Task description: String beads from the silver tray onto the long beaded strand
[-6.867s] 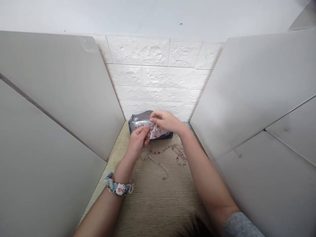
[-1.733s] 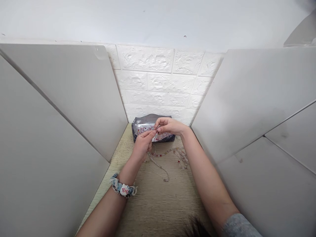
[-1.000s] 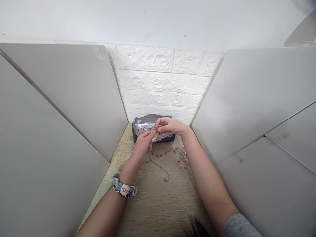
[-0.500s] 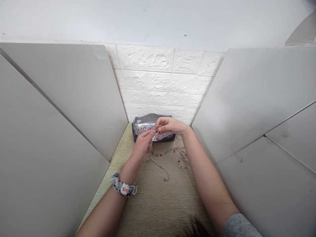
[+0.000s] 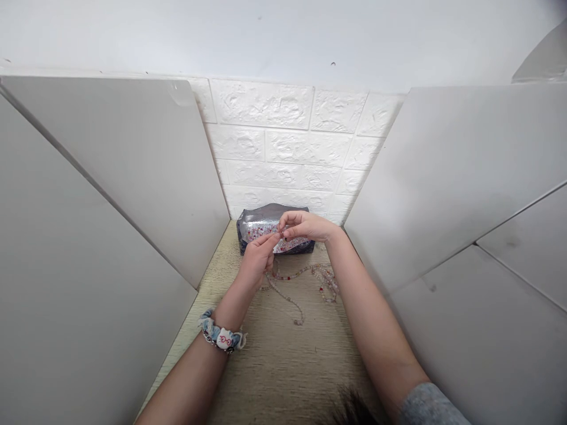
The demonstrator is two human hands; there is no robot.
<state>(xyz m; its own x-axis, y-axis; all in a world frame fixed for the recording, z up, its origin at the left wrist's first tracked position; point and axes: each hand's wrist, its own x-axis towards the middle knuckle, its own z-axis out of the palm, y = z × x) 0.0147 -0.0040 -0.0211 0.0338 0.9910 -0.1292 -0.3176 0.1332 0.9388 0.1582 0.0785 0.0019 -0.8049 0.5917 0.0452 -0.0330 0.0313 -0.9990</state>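
Note:
Over the front of an open, dark and silvery bag (image 5: 272, 211) filled with small pink, red and clear beads (image 5: 261, 231), my two hands meet at the fingertips. My left hand (image 5: 258, 258) is closed in a pinch, and a beaded string (image 5: 283, 295) trails from beneath it onto the table. Bent at the wrist, my right hand (image 5: 305, 226) curls its fingers and thumb together against the left fingertips. Whatever lies between the right fingers is too small to make out. More strung beads (image 5: 326, 283) lie in loops beside the right forearm.
Grey-white panels stand on the left (image 5: 133, 159) and right (image 5: 443, 177), narrowing toward a white brick-patterned wall (image 5: 283, 144) behind the bag. The pale wood-grain table (image 5: 283, 372) runs between them. A blue scrunchie (image 5: 221, 333) and a chain circle my left wrist.
Hardly anything differs. The fingertips of my right hand have shifted very slightly, while the bag and the strung beads stay in place.

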